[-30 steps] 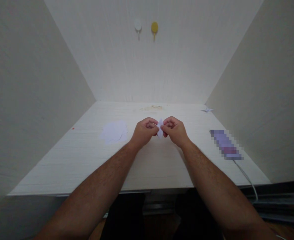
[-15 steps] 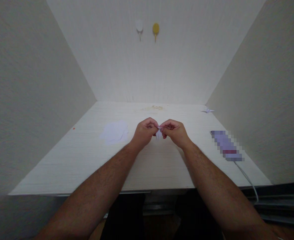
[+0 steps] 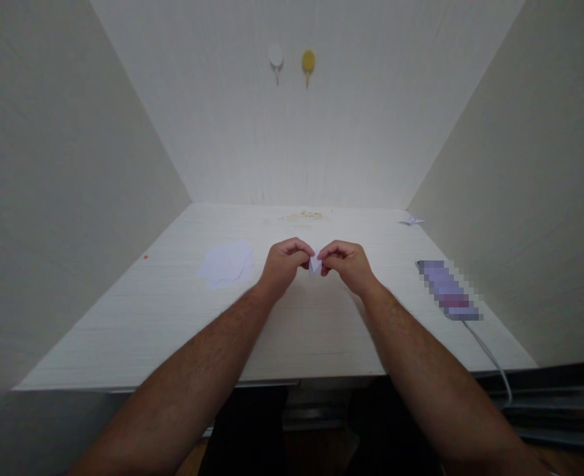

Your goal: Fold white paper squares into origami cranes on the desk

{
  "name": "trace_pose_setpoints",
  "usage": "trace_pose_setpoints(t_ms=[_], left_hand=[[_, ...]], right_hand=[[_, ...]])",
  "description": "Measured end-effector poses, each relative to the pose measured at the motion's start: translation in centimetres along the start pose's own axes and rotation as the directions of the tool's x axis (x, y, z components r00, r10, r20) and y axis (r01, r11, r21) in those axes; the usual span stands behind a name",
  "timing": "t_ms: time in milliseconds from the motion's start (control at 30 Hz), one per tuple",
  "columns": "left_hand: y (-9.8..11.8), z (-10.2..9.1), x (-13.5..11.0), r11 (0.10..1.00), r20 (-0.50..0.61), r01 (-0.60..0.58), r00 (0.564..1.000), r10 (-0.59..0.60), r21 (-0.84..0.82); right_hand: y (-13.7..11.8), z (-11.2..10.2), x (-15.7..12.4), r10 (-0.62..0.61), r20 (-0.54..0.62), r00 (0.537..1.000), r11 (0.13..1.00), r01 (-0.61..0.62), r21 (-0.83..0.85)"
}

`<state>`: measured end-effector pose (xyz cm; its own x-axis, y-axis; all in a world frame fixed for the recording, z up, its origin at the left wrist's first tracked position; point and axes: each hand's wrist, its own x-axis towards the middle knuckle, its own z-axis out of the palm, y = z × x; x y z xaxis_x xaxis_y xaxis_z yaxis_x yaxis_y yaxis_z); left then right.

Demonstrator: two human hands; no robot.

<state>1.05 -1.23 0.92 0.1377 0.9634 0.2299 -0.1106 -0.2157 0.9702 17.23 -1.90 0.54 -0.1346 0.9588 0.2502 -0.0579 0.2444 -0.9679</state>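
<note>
A small piece of folded white paper (image 3: 315, 265) is held up over the middle of the table, its lower end tapering downward. My left hand (image 3: 289, 264) pinches its left side between thumb and fingers. On the right side, my right hand (image 3: 344, 262) grips it the same way, with the fingers curled in. The fingertips hide part of the paper's edges. A loose pile of white paper sheets (image 3: 227, 263) lies to the left of my left hand.
At the table's far right corner sits a folded white paper figure (image 3: 411, 221). A blurred-out phone-like device (image 3: 448, 289) with a white cable (image 3: 490, 360) lies on the right. White (image 3: 276, 55) and yellow (image 3: 308, 61) hooks hang on the back wall. A worn patch (image 3: 304, 216) marks the table's back.
The folded paper has turned in my fingers, so more of its face shows between my hands. Both hands stay at nearly the same place, still pinching it.
</note>
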Motion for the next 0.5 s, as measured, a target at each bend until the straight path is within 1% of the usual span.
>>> trace_pose_setpoints(t_ms=[67, 133, 200, 267, 367, 500], left_hand=[[0.01, 0.08, -0.04, 1.0, -0.012, 0.002, 1.0, -0.002, 0.024], [-0.01, 0.19, -0.05, 0.999, -0.017, -0.011, 1.0, 0.011, 0.034], [-0.04, 0.27, -0.02, 0.999, -0.025, -0.036, 0.999, 0.037, 0.037], [-0.08, 0.27, 0.04, 0.998, -0.04, -0.05, 0.998, 0.052, 0.046], [-0.21, 0.17, 0.11, 0.994, -0.049, -0.042, 0.998, 0.047, 0.097], [-0.55, -0.02, 0.17, 0.981, -0.02, -0.034, 0.999, 0.038, 0.191]], right_hand=[[-0.05, 0.07, -0.02, -0.004, -0.004, 1.0, 0.999, 0.004, -0.034], [-0.07, 0.22, 0.0, -0.01, -0.038, 0.999, 0.999, 0.008, -0.048], [-0.03, 0.41, 0.04, 0.002, -0.085, 0.996, 0.999, -0.005, -0.037], [0.07, 0.52, 0.09, 0.026, -0.096, 0.995, 0.999, -0.031, -0.045], [0.29, 0.47, 0.12, 0.03, -0.074, 0.997, 0.991, -0.039, -0.126], [0.52, 0.33, 0.05, -0.036, -0.089, 0.995, 0.967, 0.012, -0.255]])
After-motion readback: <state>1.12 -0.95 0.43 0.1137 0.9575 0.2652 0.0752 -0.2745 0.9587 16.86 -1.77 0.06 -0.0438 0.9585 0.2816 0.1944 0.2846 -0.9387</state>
